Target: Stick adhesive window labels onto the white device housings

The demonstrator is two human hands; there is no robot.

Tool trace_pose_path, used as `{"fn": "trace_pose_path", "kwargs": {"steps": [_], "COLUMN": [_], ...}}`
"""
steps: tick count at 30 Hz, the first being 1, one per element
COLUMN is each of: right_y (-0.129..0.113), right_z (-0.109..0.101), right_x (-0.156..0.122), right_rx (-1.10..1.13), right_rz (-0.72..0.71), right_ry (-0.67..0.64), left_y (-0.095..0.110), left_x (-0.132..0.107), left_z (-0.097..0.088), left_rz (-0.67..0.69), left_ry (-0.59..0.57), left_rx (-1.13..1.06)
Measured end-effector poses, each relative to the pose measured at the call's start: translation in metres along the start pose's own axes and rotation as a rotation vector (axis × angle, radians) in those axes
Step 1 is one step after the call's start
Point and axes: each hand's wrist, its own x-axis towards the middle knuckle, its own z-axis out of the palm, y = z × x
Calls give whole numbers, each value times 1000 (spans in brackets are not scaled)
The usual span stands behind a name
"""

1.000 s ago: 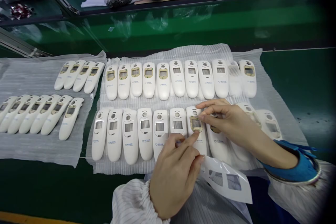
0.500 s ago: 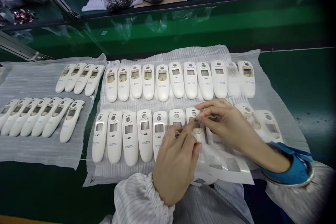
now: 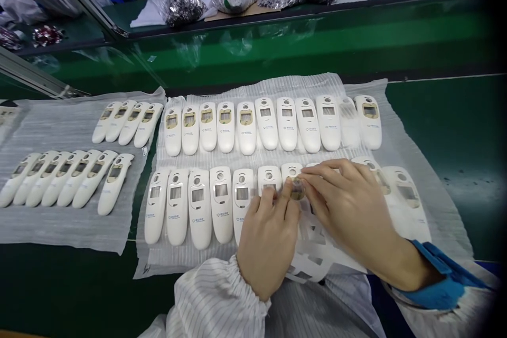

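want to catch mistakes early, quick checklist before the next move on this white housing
1. Gold frame at the window: ok, touched by the left hand and right hand.
2. White housing lying flat: ok, it rests on the foam sheet.
3. Frame square in the window: cannot tell, the fingers hide it.
4. Backing sheet out of the way: not ok, it lies under both hands.
5. Hands gloved: not ok, both are bare.
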Motion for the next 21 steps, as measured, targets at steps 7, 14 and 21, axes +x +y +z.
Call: {"fn": "trace_pose_path", "kwargs": {"steps": [7, 14, 21], "right_y": [15, 5, 5], "right_z": [0, 5, -52], "right_x": [-14, -7, -21], "right_rx": [107, 9, 667], "right_rz": [29, -18, -22], "right_ry": [80, -30, -343], "left_y": [0, -7, -20], "left_x": [-1, -3, -9], "left_z": [-1, 4, -1], "left_rz": [20, 31, 1], "left_ry": [1, 20, 220], "left_rx": [23, -19, -487]}}
